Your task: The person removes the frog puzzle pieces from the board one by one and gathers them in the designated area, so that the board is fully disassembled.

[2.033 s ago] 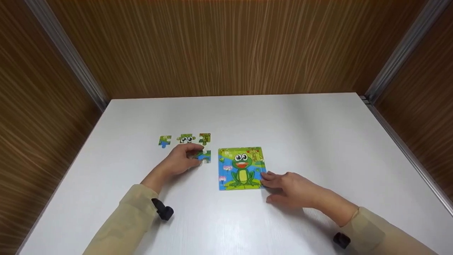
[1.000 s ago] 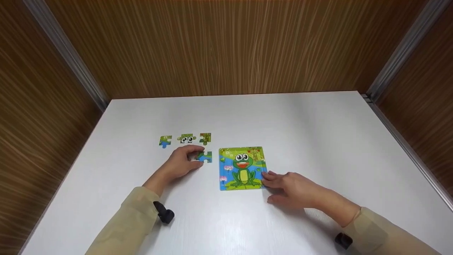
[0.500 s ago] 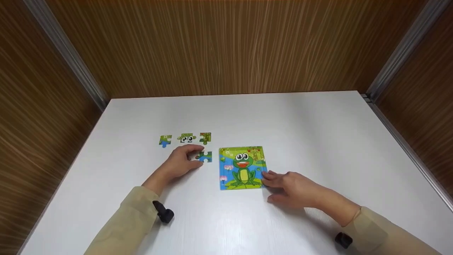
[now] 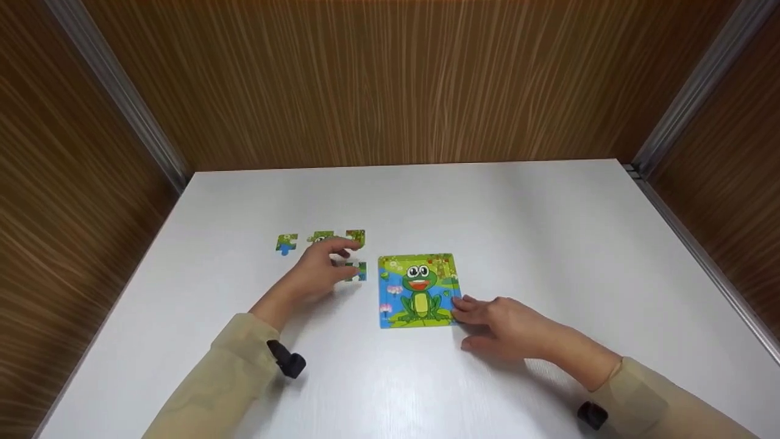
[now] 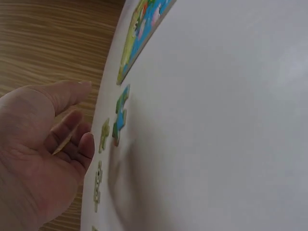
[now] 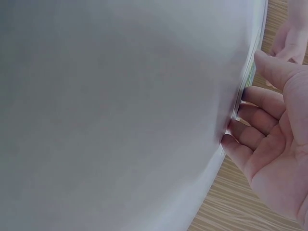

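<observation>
My left hand hovers over loose jigsaw pieces, thumb and fingers apart with nothing between them. Below it lies a blue-green jigsaw piece, seen flat on the table in the left wrist view. Behind the fingers, a piece with frog eyes and a green corner piece are partly covered. Another green-blue piece lies farther left. A square frog puzzle sits to the right of these pieces. At its lower right edge rest the fingertips of my right hand, fingers loosely extended.
The white table is bounded by a brown wood-grain panel at the back and similar panels at both sides. A black wrist device sits at the left cuff, another black device at the right.
The left hand has risen off the blue-green piece and shifted slightly right and away, now covering parts of the back pieces. The right hand has stayed at the puzzle's edge.
</observation>
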`<move>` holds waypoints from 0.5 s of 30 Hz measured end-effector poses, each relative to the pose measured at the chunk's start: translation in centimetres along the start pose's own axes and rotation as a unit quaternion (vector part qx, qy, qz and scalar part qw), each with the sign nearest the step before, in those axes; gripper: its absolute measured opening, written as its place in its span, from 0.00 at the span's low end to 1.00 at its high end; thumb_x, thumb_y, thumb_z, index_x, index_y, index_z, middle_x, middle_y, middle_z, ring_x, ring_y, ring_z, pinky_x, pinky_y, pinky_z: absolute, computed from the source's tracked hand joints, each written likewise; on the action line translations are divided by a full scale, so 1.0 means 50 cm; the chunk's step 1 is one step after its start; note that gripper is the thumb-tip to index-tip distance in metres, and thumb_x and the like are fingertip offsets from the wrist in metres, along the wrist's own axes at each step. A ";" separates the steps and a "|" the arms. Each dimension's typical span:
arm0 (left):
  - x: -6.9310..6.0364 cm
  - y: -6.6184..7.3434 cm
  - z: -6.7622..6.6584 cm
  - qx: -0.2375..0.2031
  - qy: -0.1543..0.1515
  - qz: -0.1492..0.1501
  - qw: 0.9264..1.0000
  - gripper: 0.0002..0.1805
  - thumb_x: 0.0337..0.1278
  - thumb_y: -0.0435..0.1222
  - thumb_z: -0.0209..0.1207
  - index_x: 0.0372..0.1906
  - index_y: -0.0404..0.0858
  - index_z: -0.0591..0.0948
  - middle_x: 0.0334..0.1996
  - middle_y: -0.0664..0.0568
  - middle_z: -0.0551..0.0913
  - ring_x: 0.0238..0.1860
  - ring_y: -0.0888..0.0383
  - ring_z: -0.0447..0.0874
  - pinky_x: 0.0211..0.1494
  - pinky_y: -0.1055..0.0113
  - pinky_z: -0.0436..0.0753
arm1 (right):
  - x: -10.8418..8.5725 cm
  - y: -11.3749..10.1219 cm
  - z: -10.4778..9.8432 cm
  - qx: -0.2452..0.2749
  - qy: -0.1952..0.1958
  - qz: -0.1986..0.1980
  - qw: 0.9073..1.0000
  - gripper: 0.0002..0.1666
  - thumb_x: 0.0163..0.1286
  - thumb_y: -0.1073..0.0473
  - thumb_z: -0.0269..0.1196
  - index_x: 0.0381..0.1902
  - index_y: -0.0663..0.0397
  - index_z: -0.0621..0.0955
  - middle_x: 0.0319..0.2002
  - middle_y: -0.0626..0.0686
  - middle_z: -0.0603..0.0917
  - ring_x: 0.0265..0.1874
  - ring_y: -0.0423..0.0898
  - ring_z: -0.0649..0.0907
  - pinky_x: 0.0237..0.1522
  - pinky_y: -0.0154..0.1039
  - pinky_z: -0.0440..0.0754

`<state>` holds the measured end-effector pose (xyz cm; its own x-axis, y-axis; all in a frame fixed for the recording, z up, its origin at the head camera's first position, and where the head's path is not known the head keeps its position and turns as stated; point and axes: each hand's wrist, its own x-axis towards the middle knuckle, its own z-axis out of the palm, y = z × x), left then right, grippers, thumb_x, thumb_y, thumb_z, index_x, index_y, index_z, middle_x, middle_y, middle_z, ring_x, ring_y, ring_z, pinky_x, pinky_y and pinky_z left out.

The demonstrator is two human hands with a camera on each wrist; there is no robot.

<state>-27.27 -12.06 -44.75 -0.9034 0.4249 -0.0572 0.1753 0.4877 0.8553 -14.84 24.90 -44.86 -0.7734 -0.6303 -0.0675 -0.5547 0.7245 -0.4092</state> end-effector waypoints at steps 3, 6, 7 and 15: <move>0.012 0.023 0.014 0.018 -0.013 0.031 0.999 0.27 0.67 0.34 0.70 0.70 0.42 0.81 0.67 0.51 0.78 0.64 0.49 0.76 0.67 0.53 0.78 | 0.001 -0.002 -0.002 -0.001 0.002 0.002 1.000 0.35 0.74 0.48 0.71 0.71 0.62 0.79 0.74 0.58 0.74 0.72 0.55 0.75 0.62 0.60 0.79; 0.021 0.044 0.035 0.024 -0.028 0.049 0.998 0.27 0.66 0.35 0.71 0.69 0.41 0.82 0.66 0.51 0.80 0.63 0.49 0.77 0.65 0.53 0.79 | 0.001 -0.004 -0.002 -0.001 0.000 0.004 1.000 0.35 0.74 0.48 0.71 0.71 0.61 0.79 0.74 0.58 0.74 0.72 0.55 0.74 0.62 0.60 0.80; 0.023 0.051 0.043 0.024 -0.033 0.054 0.998 0.27 0.66 0.35 0.71 0.69 0.41 0.82 0.66 0.50 0.80 0.63 0.48 0.77 0.65 0.53 0.79 | 0.001 -0.004 -0.002 -0.001 -0.001 0.004 1.000 0.36 0.74 0.48 0.71 0.71 0.61 0.79 0.74 0.58 0.74 0.73 0.55 0.74 0.62 0.59 0.80; 0.041 0.088 0.109 0.023 -0.076 0.070 0.994 0.26 0.65 0.36 0.71 0.68 0.40 0.83 0.63 0.47 0.82 0.58 0.48 0.80 0.60 0.55 0.82 | -0.001 -0.004 -0.004 -0.002 -0.002 0.000 1.000 0.35 0.74 0.47 0.70 0.71 0.61 0.78 0.74 0.58 0.73 0.72 0.55 0.75 0.62 0.60 0.80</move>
<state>-26.19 -4.90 -43.89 -0.7996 0.6003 -0.0187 0.3166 0.4478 0.8362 -14.75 24.85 -44.61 -0.7720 -0.6317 -0.0709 -0.5561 0.7252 -0.4061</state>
